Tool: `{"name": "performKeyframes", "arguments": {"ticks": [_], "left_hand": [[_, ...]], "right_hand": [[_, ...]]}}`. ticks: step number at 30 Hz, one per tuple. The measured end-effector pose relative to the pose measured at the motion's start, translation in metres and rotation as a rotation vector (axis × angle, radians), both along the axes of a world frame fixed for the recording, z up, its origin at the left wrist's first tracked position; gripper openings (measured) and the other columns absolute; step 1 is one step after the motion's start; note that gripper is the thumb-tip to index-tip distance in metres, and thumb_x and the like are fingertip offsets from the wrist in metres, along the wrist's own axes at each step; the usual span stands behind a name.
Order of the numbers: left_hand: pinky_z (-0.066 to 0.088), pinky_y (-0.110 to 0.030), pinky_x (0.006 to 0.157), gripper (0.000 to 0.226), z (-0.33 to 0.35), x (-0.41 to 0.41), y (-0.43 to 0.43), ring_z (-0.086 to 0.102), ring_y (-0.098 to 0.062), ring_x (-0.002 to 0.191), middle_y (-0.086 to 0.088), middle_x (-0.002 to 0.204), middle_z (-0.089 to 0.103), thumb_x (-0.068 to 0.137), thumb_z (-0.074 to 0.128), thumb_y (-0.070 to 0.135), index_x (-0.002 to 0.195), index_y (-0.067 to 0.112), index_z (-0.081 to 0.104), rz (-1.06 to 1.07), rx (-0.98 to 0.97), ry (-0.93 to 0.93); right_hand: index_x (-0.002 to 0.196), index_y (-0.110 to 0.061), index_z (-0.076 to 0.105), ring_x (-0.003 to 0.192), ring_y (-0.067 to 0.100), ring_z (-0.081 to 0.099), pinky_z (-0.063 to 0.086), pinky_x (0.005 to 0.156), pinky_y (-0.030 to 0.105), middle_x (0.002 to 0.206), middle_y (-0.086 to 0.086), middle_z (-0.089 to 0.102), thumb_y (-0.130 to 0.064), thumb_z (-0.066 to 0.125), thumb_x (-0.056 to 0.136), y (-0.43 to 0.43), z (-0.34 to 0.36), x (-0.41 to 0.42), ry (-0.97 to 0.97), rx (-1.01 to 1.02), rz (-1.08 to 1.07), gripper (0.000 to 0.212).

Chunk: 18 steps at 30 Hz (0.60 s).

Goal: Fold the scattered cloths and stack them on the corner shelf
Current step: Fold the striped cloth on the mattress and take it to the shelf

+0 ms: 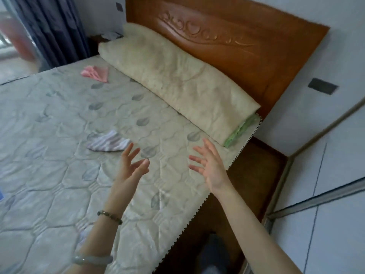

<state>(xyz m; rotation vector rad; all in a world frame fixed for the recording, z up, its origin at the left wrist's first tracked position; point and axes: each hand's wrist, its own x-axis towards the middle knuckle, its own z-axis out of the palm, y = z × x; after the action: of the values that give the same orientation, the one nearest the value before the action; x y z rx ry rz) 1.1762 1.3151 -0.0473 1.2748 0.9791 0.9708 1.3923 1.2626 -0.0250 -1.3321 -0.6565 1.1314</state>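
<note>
Hands (pixel 131 170) (pixel 209 169) empty; seemingly striped cloth (pixel 107 143) nearby.

Pink cloth (pixel 95 73), seemingly purple-striped white cloth (pixel 108 143), leaf-patterned grey mattress (pixel 59 119).

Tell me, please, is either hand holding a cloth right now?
No, the left hand and right hand hover open above the mattress, apart from the striped cloth.

Quilted mattress (pixel 59 184), carved wooden headboard (pixel 227 36) (orange-brown), dark curtain (pixel 57 26), white walls (pixel 345 46)
</note>
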Motion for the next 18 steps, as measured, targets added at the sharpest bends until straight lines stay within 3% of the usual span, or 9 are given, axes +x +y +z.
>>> {"name": "performKeyframes", "arguments": {"ticks": [6,10,18], "left_hand": [[0.051,-0.042,0.094,0.088,-0.006,0.093,0.027,0.059,-0.016,0.116,0.005,0.143,0.041,0.071,0.067,0.051,0.147,0.031,0.026,0.209,-0.009,0.006],[0.052,-0.042,0.094,0.072,-0.001,0.133,0.039,0.06,-0.01,0.114,0.008,0.142,0.042,0.077,0.067,0.046,0.14,0.042,0.031,0.303,0.003,0.019],[0.051,-0.044,0.097,0.084,-0.002,0.151,0.067,0.057,-0.011,0.117,0.01,0.142,0.041,0.073,0.066,0.053,0.145,0.037,0.026,0.473,-0.017,0.104]], "right_hand": [[0.143,-0.033,0.034,0.11,0.021,0.062,0.053,0.094,0.042,0.13,-0.002,0.055,-0.042,0.047,0.097,0.064,-0.006,0.088,0.007,-0.044,0.189,0.049],[0.143,-0.031,0.035,0.111,0.022,0.061,0.052,0.095,0.043,0.12,-0.01,0.056,-0.036,0.047,0.098,0.101,-0.001,0.131,0.004,-0.043,0.309,0.047],[0.139,-0.032,0.038,0.108,0.022,0.061,0.052,0.093,0.043,0.13,0.003,0.054,-0.033,0.047,0.097,0.165,-0.009,0.14,0.029,-0.072,0.484,0.043]]}}
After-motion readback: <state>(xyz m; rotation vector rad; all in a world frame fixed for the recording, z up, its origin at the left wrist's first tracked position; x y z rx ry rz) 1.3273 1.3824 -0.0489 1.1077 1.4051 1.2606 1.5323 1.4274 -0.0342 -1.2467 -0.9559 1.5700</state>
